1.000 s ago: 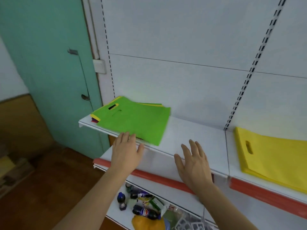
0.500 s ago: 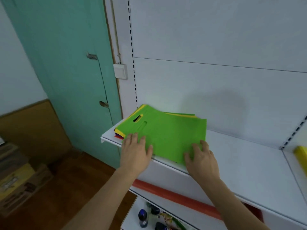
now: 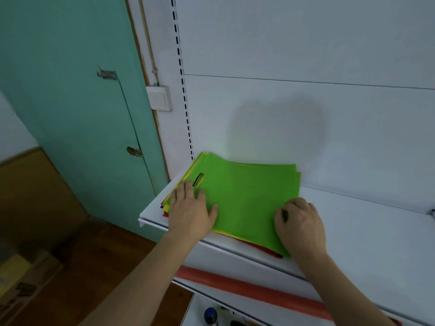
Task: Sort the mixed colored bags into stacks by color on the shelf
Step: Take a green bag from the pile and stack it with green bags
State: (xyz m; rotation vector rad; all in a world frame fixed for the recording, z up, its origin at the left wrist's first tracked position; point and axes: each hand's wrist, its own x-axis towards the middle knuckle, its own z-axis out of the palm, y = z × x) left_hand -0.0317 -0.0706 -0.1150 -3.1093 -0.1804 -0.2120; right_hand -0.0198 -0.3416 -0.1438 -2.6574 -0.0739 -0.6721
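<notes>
From the head camera, a white shelf [image 3: 367, 234] juts out from a white panelled back wall [image 3: 306, 114], with a slotted upright [image 3: 182, 74] running up the wall above the shelf's left end. To the left of the shelf stands a teal door [image 3: 77, 90] with a metal latch, and a white wall switch [image 3: 159, 98] sits on the door frame. Below the shelf lie a wooden floor [image 3: 94, 267] and a cardboard box [image 3: 21, 285] whose printing is too blurred to read. Under the shelf runs a red strip [image 3: 247, 292], and beneath that a bottle cap [image 3: 210, 314] shows on a lower shelf.

The pile of mixed bags [image 3: 247, 198] lies at the left end of the shelf, a green bag on top with its slot handle towards the door; yellow, red and blue edges peek out underneath at the pile's left and front.

The left hand [image 3: 190, 210] rests flat on the left part of the pile, fingers straight and close together, thumb spread to the right. The right hand [image 3: 300, 225] is on the pile's front right corner, fingers curled down and pinching the green edge.

No readable writing appears anywhere.
</notes>
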